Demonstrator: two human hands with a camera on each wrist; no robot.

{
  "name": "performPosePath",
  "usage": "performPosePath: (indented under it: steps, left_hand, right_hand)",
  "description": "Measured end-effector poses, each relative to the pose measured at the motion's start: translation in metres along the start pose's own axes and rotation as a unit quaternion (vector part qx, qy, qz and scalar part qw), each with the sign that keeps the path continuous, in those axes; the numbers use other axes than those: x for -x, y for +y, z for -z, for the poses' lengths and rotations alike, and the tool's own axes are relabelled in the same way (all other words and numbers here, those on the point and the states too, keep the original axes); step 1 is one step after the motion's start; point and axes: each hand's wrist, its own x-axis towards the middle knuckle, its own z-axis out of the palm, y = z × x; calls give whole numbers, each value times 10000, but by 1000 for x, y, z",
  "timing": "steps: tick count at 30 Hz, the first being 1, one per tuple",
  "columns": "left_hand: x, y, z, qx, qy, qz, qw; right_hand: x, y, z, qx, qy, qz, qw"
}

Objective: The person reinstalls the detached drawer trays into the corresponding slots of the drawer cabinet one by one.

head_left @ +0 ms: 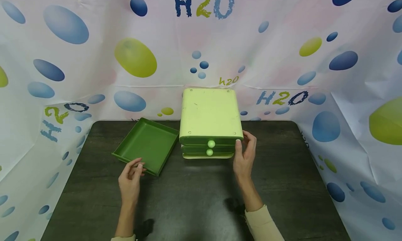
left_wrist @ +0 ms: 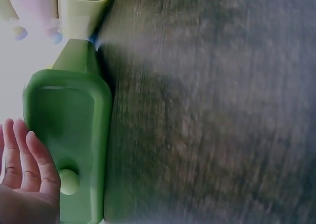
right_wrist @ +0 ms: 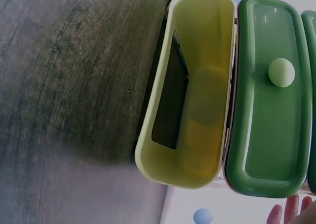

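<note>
A green drawer (head_left: 154,143) with a low rim lies on the table, left of the small yellow chest (head_left: 210,112). At its front is my left hand (head_left: 132,176), fingers extended; in the left wrist view they are beside the drawer's pale round knob (left_wrist: 69,181), not wrapped round it. My right hand (head_left: 244,160) touches the chest's front right corner, thumb at the front and fingers along the side. Two green drawer fronts with round knobs (head_left: 211,144) show in the chest. Below them, the right wrist view shows an empty yellow compartment (right_wrist: 202,100).
The dark wooden table (head_left: 201,199) carries the chest and the loose drawer near its back edge. A white sheet (head_left: 267,59) printed with blue and green ovals hangs behind and at both sides.
</note>
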Motion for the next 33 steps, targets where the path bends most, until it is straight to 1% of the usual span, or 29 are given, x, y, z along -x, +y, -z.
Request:
performPosePath:
  steps: [4,6,13,15,19,22,23,28,30,33]
  left_hand:
    - [0,-2,3,-153,55,222,9996]
    - [1,-1,3,-188,48,285,9994]
    - [1,1,4,-270,108,364,9989]
    - [0,3,4,-273,136,392,9988]
    - [-1,19,3,-300,152,477,9983]
    - [-3,32,4,-408,119,632,9971]
    - [-3,33,4,-487,105,715,9962]
    - [-1,37,7,-796,26,1001,9918]
    - [0,36,8,-826,22,1019,9914]
    - [1,33,9,-818,59,956,9920]
  right_hand:
    - [-2,-1,0,-11,4,34,10000]
    - [-3,-2,0,-2,7,37,10000]
    - [-7,-3,0,21,-47,107,9999]
    - [-9,-3,0,15,-50,126,9999]
    - [-14,-4,1,-35,-69,202,9998]
    - [-17,-6,1,-63,-57,263,9996]
    - [-18,-6,0,-71,-46,270,9996]
    - [-20,-10,1,-12,1,271,9996]
    - [-21,-11,1,15,-12,265,9996]
    - [-21,-13,2,-21,-79,266,9996]
